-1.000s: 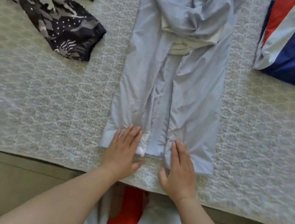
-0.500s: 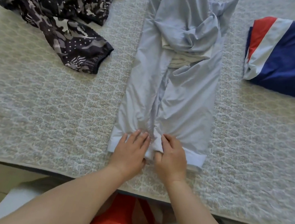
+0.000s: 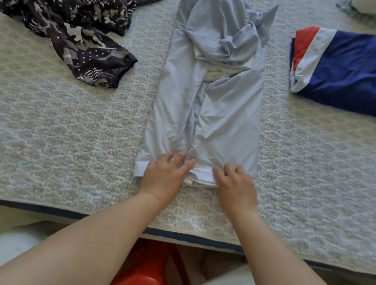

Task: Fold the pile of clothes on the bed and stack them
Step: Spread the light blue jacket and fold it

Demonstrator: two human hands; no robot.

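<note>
A pale quilted bed (image 3: 56,144) with a dark-edged near rim carries everything; a red stool (image 3: 144,283) stands below it. Beyond both hands lies the light blue garment (image 3: 223,123), folded into a long strip, bunched at its far end. The left hand (image 3: 166,176) and right hand (image 3: 236,191) press flat, fingers extended, on its near hem.

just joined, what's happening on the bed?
A person is folding a light blue shirt lying lengthwise on the bed, sides already folded in. The left hand and right hand rest on its near hem. A patterned pile waits at left; a folded blue garment sits at right.
</note>
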